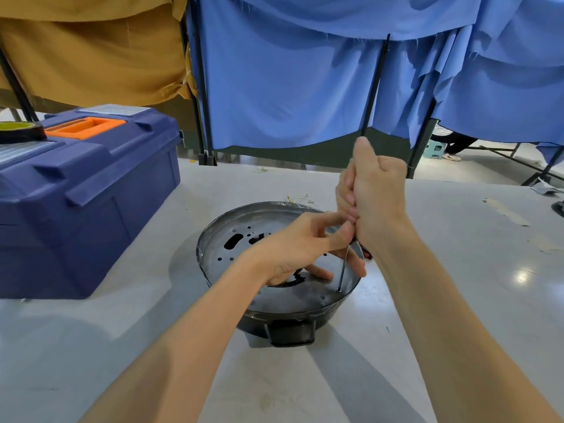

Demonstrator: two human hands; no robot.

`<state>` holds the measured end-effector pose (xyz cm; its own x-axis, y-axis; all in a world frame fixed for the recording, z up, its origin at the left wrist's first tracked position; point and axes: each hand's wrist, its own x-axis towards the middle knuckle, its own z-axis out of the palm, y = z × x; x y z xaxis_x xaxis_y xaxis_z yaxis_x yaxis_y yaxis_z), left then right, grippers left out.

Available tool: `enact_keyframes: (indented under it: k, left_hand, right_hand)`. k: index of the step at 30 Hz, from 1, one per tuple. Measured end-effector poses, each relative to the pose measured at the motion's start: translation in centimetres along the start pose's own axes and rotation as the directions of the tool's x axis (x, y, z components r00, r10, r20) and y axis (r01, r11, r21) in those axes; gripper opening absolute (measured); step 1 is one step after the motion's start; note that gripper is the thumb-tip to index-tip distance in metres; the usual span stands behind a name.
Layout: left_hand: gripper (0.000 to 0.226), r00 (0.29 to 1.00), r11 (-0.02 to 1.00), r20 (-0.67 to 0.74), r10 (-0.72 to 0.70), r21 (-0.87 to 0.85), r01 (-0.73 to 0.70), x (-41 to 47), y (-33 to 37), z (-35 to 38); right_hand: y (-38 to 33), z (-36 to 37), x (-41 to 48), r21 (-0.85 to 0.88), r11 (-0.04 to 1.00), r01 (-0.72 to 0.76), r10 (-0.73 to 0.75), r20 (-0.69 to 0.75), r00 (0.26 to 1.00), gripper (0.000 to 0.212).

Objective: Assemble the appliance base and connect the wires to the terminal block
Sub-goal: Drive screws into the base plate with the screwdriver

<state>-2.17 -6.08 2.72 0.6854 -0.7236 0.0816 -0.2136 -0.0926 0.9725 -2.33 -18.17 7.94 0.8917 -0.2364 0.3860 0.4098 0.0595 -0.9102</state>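
A pale grey worktop (pixel 457 270) stands in a room screened by blue curtains (pixel 290 87) hung on black frames, with one ochre cloth (pixel 91 56) at the left. At the far right, beyond the curtains, part of a person (pixel 457 145) shows beside a small stool (pixel 433 148).

One round black appliance base (pixel 225 264) sits at the middle of the worktop, its handle toward the camera. One blue toolbox (pixel 91 209) with an orange handle stands well to its left, a single roll of tape (pixel 18 131) on its lid.

Two bare hands work over the base. The right hand (pixel 375 193) is clenched round the top of one screwdriver (pixel 344 267), whose tip stands in a hole near the rim. The left hand (pixel 299 248) pinches the shaft between thumb and forefinger, its lower fingers resting on the plate.
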Motion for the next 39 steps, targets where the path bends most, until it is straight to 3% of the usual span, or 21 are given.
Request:
enact_keyframes:
  k: [2, 4, 6, 8, 10, 12, 14, 16, 18, 20, 21, 23, 25, 28, 30, 33, 34, 36, 38, 39]
  left_hand:
    - [0.025, 1.0, 1.0, -0.004, 0.014, 0.013, -0.014, 0.1, 0.2, 0.1]
    - [0.024, 1.0, 1.0, 0.004, 0.015, -0.011, -0.015, -0.1, 0.1, 0.0]
    - [0.026, 1.0, 0.999, 0.018, 0.001, -0.036, 0.0, -0.3, 0.2, -0.2]
    - [0.026, 0.999, 0.999, 0.032, -0.025, -0.026, 0.025, -0.2, 0.5, -0.1]
    - [0.028, 0.998, 0.999, 0.048, -0.037, 0.011, 0.036, 0.0, 0.8, -0.1]
    - [0.029, 0.998, 0.999, 0.046, -0.036, -0.007, 0.037, 0.0, 0.5, -0.2]
    - [0.032, 0.999, 0.999, 0.017, -0.034, -0.035, 0.034, -0.2, 0.1, -0.2]
    - [0.034, 1.0, 1.0, 0.0, -0.023, -0.021, 0.023, -0.1, -0.1, -0.2]
    - [0.027, 1.0, 1.0, -0.002, -0.006, 0.0, 0.006, 0.0, 0.0, -0.1]
    - [0.024, 1.0, 1.0, -0.001, -0.001, -0.019, 0.0, -0.1, -0.1, 0.0]
    - [0.026, 1.0, 1.0, 0.004, -0.009, -0.027, 0.009, -0.2, -0.1, -0.1]
    - [0.028, 0.999, 0.999, 0.02, -0.037, -0.03, 0.038, -0.2, 0.1, -0.1]
    - [0.029, 0.997, 0.999, 0.05, -0.052, 0.003, 0.052, -0.1, 0.7, 0.0]
    - [0.033, 0.995, 0.998, 0.075, -0.065, 0.032, 0.062, 0.0, 0.8, -0.2]
    - [0.034, 0.997, 0.998, 0.048, -0.061, 0.001, 0.061, -0.1, 0.5, -0.2]
    - [0.036, 0.999, 0.999, -0.009, -0.043, -0.002, 0.043, 0.0, 0.1, 0.1]
    - [0.034, 0.999, 0.999, -0.017, -0.039, 0.011, 0.039, 0.1, 0.1, 0.3]
    - [0.028, 0.999, 0.999, -0.026, -0.029, 0.036, 0.03, 0.3, 0.1, 0.4]
    - [0.027, 0.999, 0.999, -0.027, -0.023, 0.039, 0.024, 0.3, 0.3, 0.5]
    - [0.029, 0.999, 0.999, -0.03, -0.025, 0.033, 0.026, 0.3, 0.3, 0.5]
  right_hand:
    - [0.5, 1.0, -0.6, -0.207, 0.969, 0.135, -0.18, -0.217, 0.959, 0.07]
    - [0.4, 0.9, -1.0, -0.19, 0.972, 0.141, -0.178, -0.197, 0.964, 0.07]
    - [-0.3, -0.1, -0.2, 0.012, 0.999, -0.043, 0.042, 0.076, 0.996, 0.069]
    - [-1.4, -1.7, 1.1, 0.077, 0.954, -0.289, 0.238, 0.39, 0.89, 0.073]
    - [-1.6, -2.3, 1.7, 0.099, 0.921, -0.377, 0.254, 0.582, 0.773, 0.076]
    - [-1.3, -2.1, 1.6, 0.136, 0.913, -0.385, 0.211, 0.651, 0.73, 0.074]
    - [-0.8, -1.3, 1.3, 0.136, 0.939, -0.317, 0.206, 0.515, 0.832, 0.069]
    - [-0.3, -0.2, 0.7, 0.077, 0.987, -0.14, 0.121, 0.217, 0.969, 0.065]
    - [0.2, 1.0, 0.0, -0.085, 0.995, 0.042, -0.047, -0.053, 0.998, 0.066]
    - [0.4, 1.4, -0.6, -0.149, 0.985, 0.085, -0.106, -0.14, 0.984, 0.068]
    - [0.3, 1.1, -0.6, -0.083, 0.996, 0.035, -0.044, -0.101, 0.994, 0.068]
    - [-0.6, -0.2, 0.1, 0.104, 0.976, -0.189, 0.168, 0.183, 0.969, 0.064]
    - [-1.6, -2.0, 1.3, 0.124, 0.924, -0.363, 0.266, 0.474, 0.839, 0.066]
    - [-1.8, -2.6, 1.8, 0.093, 0.912, -0.399, 0.248, 0.648, 0.72, 0.069]
    - [-1.4, -1.9, 1.6, 0.097, 0.926, -0.366, 0.251, 0.566, 0.785, 0.067]
    - [-0.7, -1.1, 0.8, 0.08, 0.982, -0.17, 0.154, 0.176, 0.972, 0.059]
    - [-0.5, -0.8, 0.5, 0.046, 0.996, -0.079, 0.078, 0.024, 0.997, 0.057]
    - [-0.2, -0.2, -0.2, -0.06, 0.997, 0.04, -0.052, -0.206, 0.977, 0.053]
    - [-0.1, -0.4, -0.5, -0.031, 0.999, 0.017, -0.023, -0.233, 0.972, 0.05]
    - [-0.3, -0.7, -0.4, 0.042, 0.998, -0.053, 0.058, -0.139, 0.989, 0.051]
